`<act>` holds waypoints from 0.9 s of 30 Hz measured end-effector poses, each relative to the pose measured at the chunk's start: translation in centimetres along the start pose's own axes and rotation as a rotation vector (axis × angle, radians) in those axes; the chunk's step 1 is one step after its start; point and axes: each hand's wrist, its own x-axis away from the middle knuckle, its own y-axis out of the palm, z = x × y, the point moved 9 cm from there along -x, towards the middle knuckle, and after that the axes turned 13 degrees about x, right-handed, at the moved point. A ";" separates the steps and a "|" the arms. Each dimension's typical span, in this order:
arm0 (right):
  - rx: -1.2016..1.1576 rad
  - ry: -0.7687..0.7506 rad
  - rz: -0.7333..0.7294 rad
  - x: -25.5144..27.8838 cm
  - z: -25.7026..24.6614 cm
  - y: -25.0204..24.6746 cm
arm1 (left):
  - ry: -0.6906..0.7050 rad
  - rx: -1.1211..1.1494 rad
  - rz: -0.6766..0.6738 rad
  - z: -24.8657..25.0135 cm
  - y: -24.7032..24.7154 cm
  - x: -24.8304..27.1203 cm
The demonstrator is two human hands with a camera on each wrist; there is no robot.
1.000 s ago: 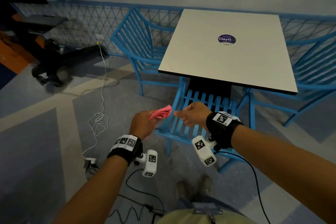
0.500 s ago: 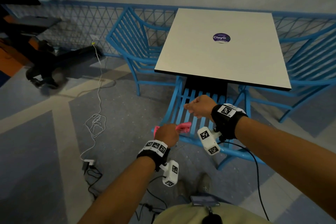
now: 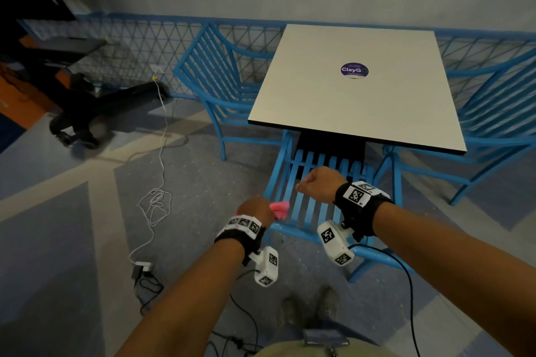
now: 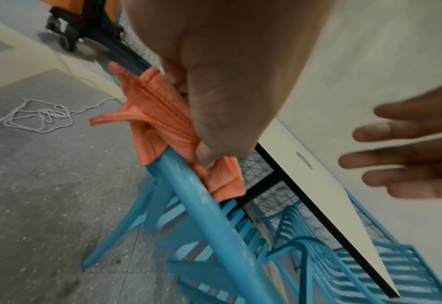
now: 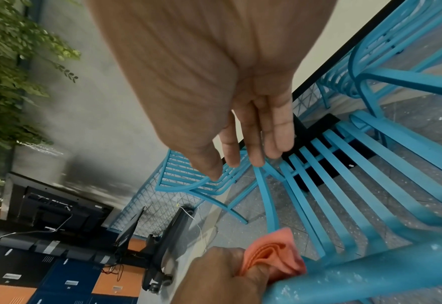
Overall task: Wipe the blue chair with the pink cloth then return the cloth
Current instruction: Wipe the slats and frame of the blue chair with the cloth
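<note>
My left hand (image 3: 255,210) gripped the pink cloth (image 4: 162,123), bunched around the blue chair (image 3: 307,206)'s top rail, thumb clamping it. My right hand (image 5: 240,115) hovered just beyond over the slats, fingers apparently loose, holding nothing. Farther off sat the table (image 3: 348,113).

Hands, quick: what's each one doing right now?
Left hand: grips the pink cloth around the blue chair rail.
Right hand: open, fingers straight, holding nothing.
</note>
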 end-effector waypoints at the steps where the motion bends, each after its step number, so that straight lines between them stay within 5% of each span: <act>1: 0.001 0.001 0.007 -0.1 0.2 -0.2 | 0.007 -0.029 -0.004 0.4 0.7 0.2; 9: 0.035 0.020 0.042 -0.7 1.8 -1.4 | 0.035 0.115 -0.202 3.4 4.7 -0.7; 14: 0.157 -0.002 0.026 -0.5 1.8 -1.1 | 0.054 0.362 -0.197 3.2 1.3 -1.2; 18: 0.226 -0.041 0.002 -0.3 1.6 -0.6 | -0.001 0.001 0.049 0.1 -1.8 -2.7; 23: 0.288 -0.085 0.002 -0.3 1.9 0.4 | 0.019 -0.250 -0.034 -0.5 1.9 -1.1; 27: 0.306 -0.055 -0.018 -0.7 2.5 0.5 | 0.066 -0.192 -0.122 2.4 5.0 -0.4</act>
